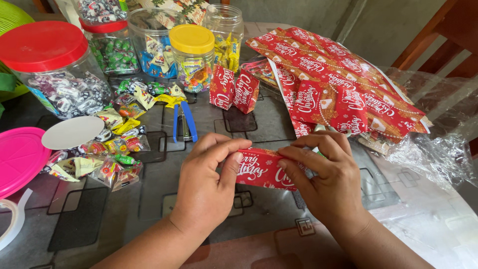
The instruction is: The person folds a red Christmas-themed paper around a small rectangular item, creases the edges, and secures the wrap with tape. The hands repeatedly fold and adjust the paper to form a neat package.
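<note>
A small red paper bag with white lettering (263, 170) lies flat between my two hands over the table. My left hand (209, 182) pinches its left end between thumb and fingers. My right hand (328, 174) grips its right end, fingers folded over the top edge. Two filled red bags (234, 89) stand upright further back. A pile of flat red bags (343, 84) lies at the right. A blue stapler (184, 123) rests just beyond my left hand.
Loose wrapped candies (114, 144) are scattered at the left. Several clear jars of candy stand at the back, one with a red lid (42, 45), one with a yellow lid (191, 39). A pink lid (20, 157) and crumpled clear plastic (438, 144) lie at the sides.
</note>
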